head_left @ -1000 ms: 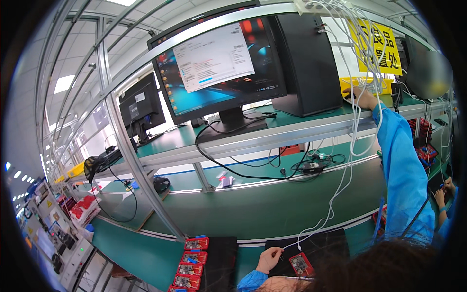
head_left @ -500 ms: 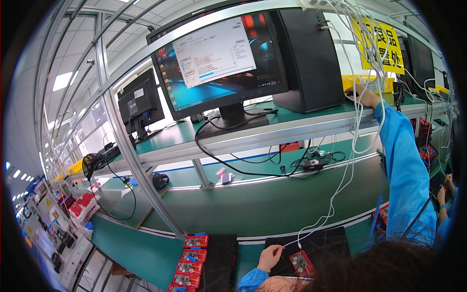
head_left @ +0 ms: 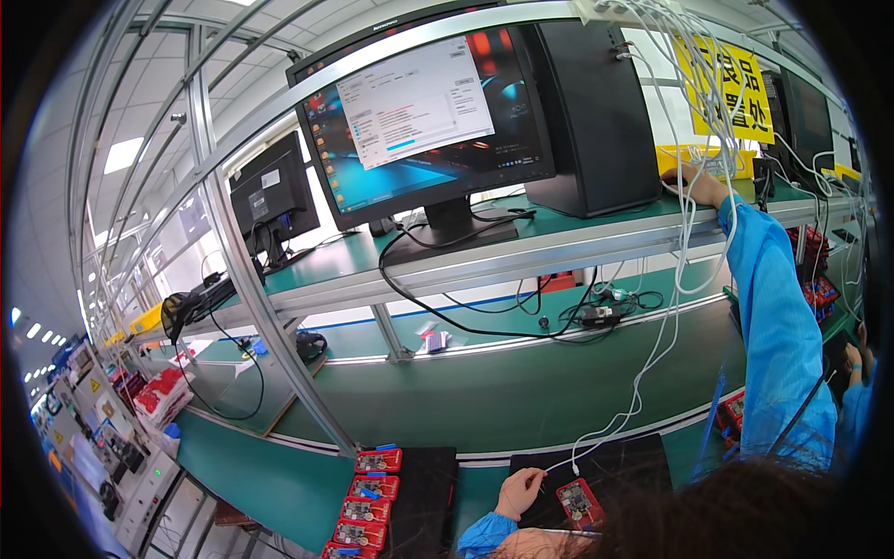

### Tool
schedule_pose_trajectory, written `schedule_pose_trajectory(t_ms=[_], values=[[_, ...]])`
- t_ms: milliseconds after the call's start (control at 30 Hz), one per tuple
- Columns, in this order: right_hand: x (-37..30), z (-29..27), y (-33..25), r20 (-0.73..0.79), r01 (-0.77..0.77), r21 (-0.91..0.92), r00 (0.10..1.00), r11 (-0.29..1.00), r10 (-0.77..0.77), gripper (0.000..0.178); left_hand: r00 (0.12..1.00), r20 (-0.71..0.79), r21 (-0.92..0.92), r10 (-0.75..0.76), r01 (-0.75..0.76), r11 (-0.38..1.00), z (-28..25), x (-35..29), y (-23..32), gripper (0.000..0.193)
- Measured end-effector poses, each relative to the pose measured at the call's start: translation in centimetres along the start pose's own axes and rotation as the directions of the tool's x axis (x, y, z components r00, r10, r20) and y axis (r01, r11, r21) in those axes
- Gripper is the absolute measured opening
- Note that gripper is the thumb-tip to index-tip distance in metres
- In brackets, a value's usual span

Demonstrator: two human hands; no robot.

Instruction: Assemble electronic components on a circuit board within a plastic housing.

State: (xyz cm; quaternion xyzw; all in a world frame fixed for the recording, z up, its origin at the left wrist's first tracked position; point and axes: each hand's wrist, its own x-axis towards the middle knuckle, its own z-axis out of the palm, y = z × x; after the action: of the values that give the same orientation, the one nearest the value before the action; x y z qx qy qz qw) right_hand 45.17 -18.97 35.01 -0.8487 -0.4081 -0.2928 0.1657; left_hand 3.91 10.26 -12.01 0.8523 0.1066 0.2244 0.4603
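Low in front, my left hand (head_left: 520, 493) pinches the end of a thin white cable (head_left: 596, 436) between thumb and fingers. Another cable end with a white plug (head_left: 575, 469) hangs just right of it. Close by, a circuit board in a red holder (head_left: 579, 504) lies on a black mat (head_left: 633, 466), apart from the hand. My right hand (head_left: 698, 184) is stretched up to the shelf, beside the black computer tower (head_left: 596, 121). Its fingers curl over a small dark thing, mostly hidden beneath them. White cables hang in front of that wrist.
A monitor (head_left: 428, 121) with a software window stands on the shelf (head_left: 466, 252). Several red holders with boards (head_left: 363, 511) line up at lower left. A metal post (head_left: 251, 279) rises left of centre. A yellow bin (head_left: 745, 163) sits behind the cables. A co-worker's hand (head_left: 854, 359) shows far right.
The whole view has shifted slightly to the right. Both my hands keep their places and grips. The co-worker's hands at the right edge have moved a little.
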Motion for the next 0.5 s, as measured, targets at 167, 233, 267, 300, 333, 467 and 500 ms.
schedule_pose_trajectory(t_ms=[167, 233, 267, 300, 333, 467, 500], values=[[0.2, 0.0, -0.3, 0.010, -0.003, -0.013, 1.000, 1.000, 0.003, 0.035, 1.000, 0.002, 0.004, -0.003, 0.003, 1.000, 0.0, 0.1, -0.4, 0.016], [0.3, 0.0, -0.7, 0.015, -0.007, -0.023, 1.000, 1.000, 0.007, 0.034, 1.000, 0.013, 0.009, -0.026, 0.026, 1.000, -0.1, 0.1, -0.4, 0.016], [0.1, 0.0, -0.5, 0.011, -0.009, -0.024, 1.000, 1.000, 0.009, 0.034, 0.999, 0.013, 0.023, -0.034, 0.034, 0.999, -0.1, 0.1, 0.0, 0.016], [0.0, 0.0, -0.3, 0.005, -0.012, -0.034, 1.000, 0.999, 0.012, 0.034, 0.999, 0.013, 0.037, -0.043, 0.042, 0.998, -0.1, 0.0, 0.3, 0.016], [-0.1, -0.1, -0.1, 0.000, -0.015, -0.044, 1.000, 0.999, 0.015, 0.033, 0.999, 0.015, 0.037, -0.039, 0.038, 0.999, -0.1, 0.1, 0.6, 0.016], [0.1, -0.1, -0.4, 0.022, -0.019, -0.049, 1.000, 0.999, 0.020, 0.034, 0.999, 0.017, 0.027, -0.052, 0.051, 0.998, -0.2, 0.0, 0.4, 0.017], [0.2, -0.1, -0.4, 0.022, -0.020, -0.043, 1.000, 0.999, 0.021, 0.034, 0.999, 0.011, 0.004, -0.042, 0.042, 0.999, -0.1, 0.0, 0.2, 0.017]])
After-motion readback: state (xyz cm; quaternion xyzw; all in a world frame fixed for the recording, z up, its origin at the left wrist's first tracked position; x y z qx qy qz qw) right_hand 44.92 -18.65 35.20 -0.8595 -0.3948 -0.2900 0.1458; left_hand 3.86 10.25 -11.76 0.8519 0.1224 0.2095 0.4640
